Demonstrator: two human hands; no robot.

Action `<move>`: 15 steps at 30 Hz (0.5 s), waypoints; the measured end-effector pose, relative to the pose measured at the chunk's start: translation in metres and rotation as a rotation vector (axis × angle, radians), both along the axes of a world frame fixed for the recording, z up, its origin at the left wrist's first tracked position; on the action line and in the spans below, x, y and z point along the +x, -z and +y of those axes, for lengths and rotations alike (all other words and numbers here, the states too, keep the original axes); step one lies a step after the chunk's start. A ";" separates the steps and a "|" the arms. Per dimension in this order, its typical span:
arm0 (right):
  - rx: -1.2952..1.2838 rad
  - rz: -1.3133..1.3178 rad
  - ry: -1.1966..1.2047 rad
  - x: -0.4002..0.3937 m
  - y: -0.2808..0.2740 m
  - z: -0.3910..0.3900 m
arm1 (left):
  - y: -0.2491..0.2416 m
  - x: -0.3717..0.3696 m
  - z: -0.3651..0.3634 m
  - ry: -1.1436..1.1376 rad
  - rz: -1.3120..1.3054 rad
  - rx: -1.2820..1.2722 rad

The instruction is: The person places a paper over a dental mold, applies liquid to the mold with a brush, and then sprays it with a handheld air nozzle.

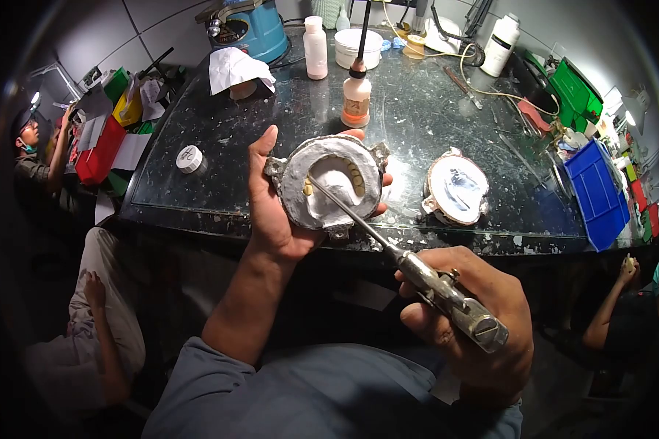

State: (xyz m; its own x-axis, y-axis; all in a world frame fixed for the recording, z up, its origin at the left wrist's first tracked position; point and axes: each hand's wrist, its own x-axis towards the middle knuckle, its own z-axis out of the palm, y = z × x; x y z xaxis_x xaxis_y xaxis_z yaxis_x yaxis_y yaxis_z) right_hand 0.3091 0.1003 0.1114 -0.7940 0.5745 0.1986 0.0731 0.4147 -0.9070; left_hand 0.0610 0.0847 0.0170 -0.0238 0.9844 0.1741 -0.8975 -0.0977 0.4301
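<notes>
My left hand (272, 223) holds a round metal denture flask half (294, 192) from below and the side, a little above the front edge of the table. Grey-white plaster fills it, with a U-shaped hollow and yellowish teeth (356, 175) along the curve. Wrapped in my right hand (490, 293) is a metal hand tool (428, 278) with a thick body, a small side screw and a long thin shaft. The tip of the shaft reaches the plaster beside the teeth on the left. A second flask half (455, 187) with a shiny white inside lies to the right.
Behind the flask stand a pink-orange bottle (356, 106) with a brush handle, a pink bottle (315, 51) and a white tub (359, 50). A white lid (189, 159) lies left. Blue (597, 194) and green bins (575, 95) line the right. Other people sit at both sides.
</notes>
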 end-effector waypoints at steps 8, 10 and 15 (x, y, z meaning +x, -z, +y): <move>0.006 0.014 0.026 0.000 0.002 -0.001 | 0.000 0.000 0.000 -0.014 0.033 -0.001; -0.023 0.017 0.024 -0.001 0.001 -0.001 | 0.001 0.000 0.000 -0.010 0.031 0.001; -0.002 0.022 0.024 -0.003 0.003 0.000 | 0.000 0.000 0.000 -0.009 0.033 0.005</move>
State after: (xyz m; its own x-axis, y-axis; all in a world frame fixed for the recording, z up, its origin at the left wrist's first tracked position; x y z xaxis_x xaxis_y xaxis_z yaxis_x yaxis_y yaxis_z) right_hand 0.3065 0.1004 0.1083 -0.7752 0.5941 0.2150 0.0630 0.4112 -0.9094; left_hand 0.0608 0.0846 0.0166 -0.0268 0.9834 0.1796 -0.8817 -0.1079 0.4593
